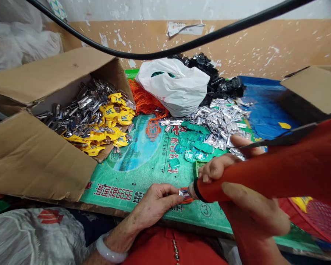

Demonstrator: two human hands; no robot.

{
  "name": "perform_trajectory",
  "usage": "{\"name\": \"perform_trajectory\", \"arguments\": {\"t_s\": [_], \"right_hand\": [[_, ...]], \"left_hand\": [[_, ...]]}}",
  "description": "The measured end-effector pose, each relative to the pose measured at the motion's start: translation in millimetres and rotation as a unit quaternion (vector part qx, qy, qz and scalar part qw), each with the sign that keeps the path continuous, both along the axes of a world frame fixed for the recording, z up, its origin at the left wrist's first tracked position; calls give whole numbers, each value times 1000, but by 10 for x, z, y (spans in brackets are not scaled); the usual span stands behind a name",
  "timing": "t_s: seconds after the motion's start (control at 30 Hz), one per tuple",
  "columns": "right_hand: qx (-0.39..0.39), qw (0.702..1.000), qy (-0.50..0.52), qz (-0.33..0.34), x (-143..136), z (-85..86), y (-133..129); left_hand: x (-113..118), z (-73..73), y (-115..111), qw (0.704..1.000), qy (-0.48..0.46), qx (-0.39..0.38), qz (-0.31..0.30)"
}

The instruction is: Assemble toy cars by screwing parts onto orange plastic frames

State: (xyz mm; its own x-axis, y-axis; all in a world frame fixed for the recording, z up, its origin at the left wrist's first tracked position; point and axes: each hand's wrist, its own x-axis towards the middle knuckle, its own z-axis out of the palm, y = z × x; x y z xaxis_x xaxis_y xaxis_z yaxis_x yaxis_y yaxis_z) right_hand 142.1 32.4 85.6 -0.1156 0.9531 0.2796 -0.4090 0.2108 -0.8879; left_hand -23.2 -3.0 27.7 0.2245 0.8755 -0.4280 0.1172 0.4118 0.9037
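Note:
My left hand [157,202] pinches a small silver metal piece [184,193] between thumb and fingers, low over the green printed board [151,176]. Something orange shows just beneath that piece. My right hand [253,206] is wrapped around a long red tool [248,176] that looks like a power screwdriver, with a black ring near its tip. The tip meets the right end of the silver piece; the exact contact is hidden. Beyond the tool lie green plastic pieces [191,141] and a heap of silver metal pieces [223,119]. A small green basket [200,167] is partly covered by my right hand.
An open cardboard box [35,158] on the left spills metal parts [85,103] and yellow pieces [113,129]. Behind are orange netting [146,97], a white plastic bag [173,88] and black parts [226,84]. A black cable [154,56] hangs across. Another box [317,88] and a red basket [317,221] stand right.

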Motion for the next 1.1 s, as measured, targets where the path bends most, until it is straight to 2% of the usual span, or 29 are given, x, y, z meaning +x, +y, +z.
{"name": "perform_trajectory", "arguments": {"t_s": [0.2,0.47,0.67,0.87,1.0,1.1], "right_hand": [[-3,1000,8,-4,0,20,-1],[-12,999,-29,-16,67,92,-40],[-32,999,-32,-27,88,138,-104],[-47,998,-27,-38,84,159,-157],[-53,997,-20,-51,58,147,-155],[-51,997,-23,-60,32,148,-148]], "left_hand": [[3,-31,-15,1000,12,21,2],[44,28,-88,978,125,165,-25],[69,24,-130,962,160,219,-26],[79,22,-156,966,161,203,-24],[84,-36,-180,981,114,153,25],[73,-57,-184,983,89,158,41]]}}
